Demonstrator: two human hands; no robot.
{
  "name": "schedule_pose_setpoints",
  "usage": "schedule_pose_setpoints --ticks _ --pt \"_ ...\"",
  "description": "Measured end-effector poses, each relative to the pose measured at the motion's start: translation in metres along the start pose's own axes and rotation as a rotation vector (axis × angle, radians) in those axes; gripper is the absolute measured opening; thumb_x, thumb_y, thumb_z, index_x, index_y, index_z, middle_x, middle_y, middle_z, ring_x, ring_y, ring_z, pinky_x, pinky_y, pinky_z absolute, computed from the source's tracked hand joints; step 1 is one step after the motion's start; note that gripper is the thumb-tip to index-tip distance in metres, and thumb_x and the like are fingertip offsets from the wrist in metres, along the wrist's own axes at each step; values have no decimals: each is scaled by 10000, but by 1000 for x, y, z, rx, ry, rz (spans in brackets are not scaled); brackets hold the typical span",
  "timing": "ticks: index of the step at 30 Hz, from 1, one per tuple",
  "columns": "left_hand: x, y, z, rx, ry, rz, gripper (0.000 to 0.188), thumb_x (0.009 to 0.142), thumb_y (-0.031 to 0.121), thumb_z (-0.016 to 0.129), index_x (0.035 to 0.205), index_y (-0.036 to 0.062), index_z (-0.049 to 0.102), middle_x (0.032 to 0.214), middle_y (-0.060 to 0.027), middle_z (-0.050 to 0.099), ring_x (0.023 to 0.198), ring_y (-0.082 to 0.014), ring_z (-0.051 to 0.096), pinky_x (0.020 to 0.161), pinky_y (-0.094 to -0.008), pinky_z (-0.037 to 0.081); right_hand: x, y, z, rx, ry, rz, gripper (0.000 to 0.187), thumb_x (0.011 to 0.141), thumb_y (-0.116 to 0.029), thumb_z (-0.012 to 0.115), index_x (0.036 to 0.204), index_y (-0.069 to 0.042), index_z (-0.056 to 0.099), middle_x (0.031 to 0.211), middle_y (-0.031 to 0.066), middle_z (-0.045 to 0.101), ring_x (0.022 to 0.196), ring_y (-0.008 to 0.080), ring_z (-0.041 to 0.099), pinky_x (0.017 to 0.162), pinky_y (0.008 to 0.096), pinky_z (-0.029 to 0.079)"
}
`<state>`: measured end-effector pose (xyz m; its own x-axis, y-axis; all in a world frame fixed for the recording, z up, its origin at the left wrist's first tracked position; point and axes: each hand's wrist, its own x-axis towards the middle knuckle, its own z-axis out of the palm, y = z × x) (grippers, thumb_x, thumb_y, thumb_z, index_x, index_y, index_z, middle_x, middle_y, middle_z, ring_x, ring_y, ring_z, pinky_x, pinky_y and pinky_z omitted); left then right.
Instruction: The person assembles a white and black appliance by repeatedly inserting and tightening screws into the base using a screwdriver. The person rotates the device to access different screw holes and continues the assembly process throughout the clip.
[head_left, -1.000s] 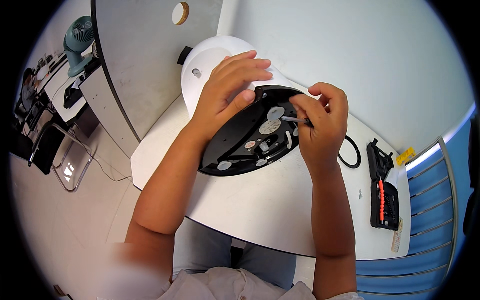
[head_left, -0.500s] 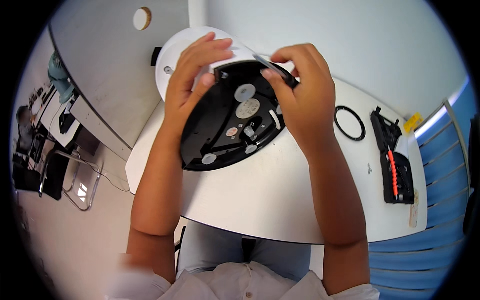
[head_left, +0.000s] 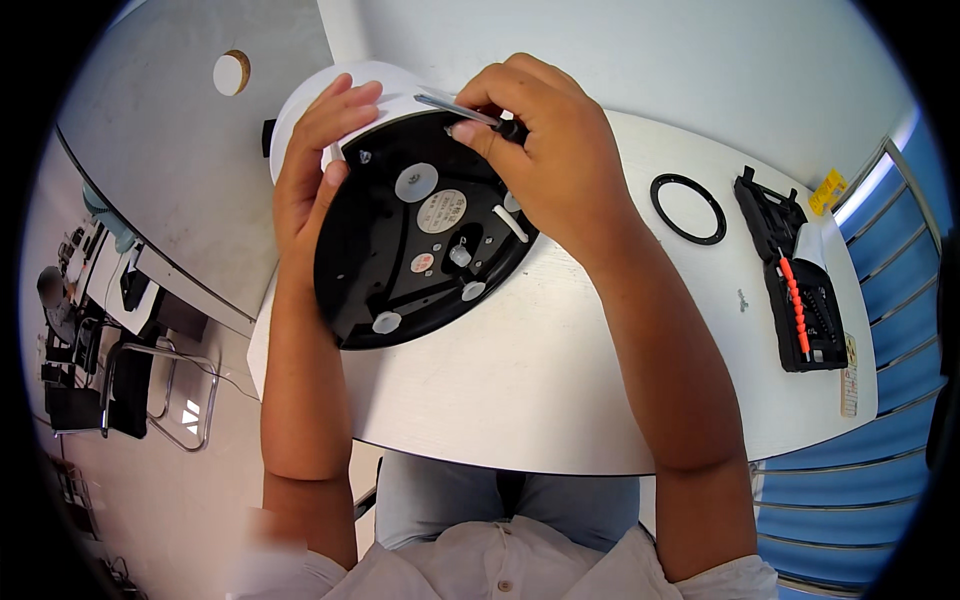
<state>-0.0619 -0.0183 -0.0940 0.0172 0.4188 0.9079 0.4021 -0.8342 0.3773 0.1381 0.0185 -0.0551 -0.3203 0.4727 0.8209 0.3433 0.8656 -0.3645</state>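
Observation:
A black plate-like base (head_left: 345,245), curved along its near edge, stands tilted on the table with several clear suction cups and a white strip handle on its face. My left hand (head_left: 310,170) rests at its left edge, fingers stretched out and thumb apart. In my right hand (head_left: 560,150) is a screwdriver (head_left: 455,108), its dark handle in the fingers and its metal shaft pointing left above the base's upper edge. The right thumb is close to that edge; whether it touches cannot be made out. A large white round part (head_left: 395,75) is behind the base, partly hidden.
On the white table (head_left: 560,390), a black ring (head_left: 688,208) lies to the right, near small metal pieces (head_left: 743,300). Farther right are an open black tool case (head_left: 800,300) with an orange flexible shaft and a yellow packet (head_left: 827,192). A wall rises behind the table.
The head view has shifted slightly. My right hand has turned the screwdriver to a flatter angle, its shaft now showing more clearly. The left hand stays at the base's edge.

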Motion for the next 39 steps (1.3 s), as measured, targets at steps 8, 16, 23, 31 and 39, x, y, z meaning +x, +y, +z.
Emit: schedule_pose_setpoints --ticks 8,16,23,31,39 --pt "1 0 -3 -13 1 4 354 957 342 473 1143 85 630 1276 -106 583 1364 -313 355 1125 -446 248 -3 -3 9 -82 171 -114 218 693 -86 760 860 -139 631 811 -15 568 766 203 540 620 317 469" --pt "1 0 -1 -7 -1 -15 353 952 339 471 1138 88 635 1273 -101 586 1358 -321 361 1119 -444 255 -6 -10 11 -111 181 -2 205 699 -85 762 846 -120 624 806 -8 558 775 207 534 634 319 464" --pt "2 0 -4 25 3 -13 372 944 375 473 1122 96 644 1258 -92 598 1351 -326 372 1114 -442 261 -4 -4 6 -69 97 -30 187 709 -88 761 852 -114 643 788 3 576 766 208 540 643 313 456" --pt "2 0 -4 17 8 -1 369 944 376 480 1116 96 647 1252 -92 602 1350 -327 373 1111 -447 262 -4 -1 17 -136 283 -185 210 695 -76 757 871 -134 658 797 -11 583 753 198 536 599 302 455" --pt "2 0 -4 24 1 -11 373 949 388 474 1118 103 646 1258 -91 597 1348 -331 374 1111 -452 261 -3 4 15 -180 301 -291 239 681 -61 759 877 -112 631 827 -2 581 761 194 537 588 301 456"
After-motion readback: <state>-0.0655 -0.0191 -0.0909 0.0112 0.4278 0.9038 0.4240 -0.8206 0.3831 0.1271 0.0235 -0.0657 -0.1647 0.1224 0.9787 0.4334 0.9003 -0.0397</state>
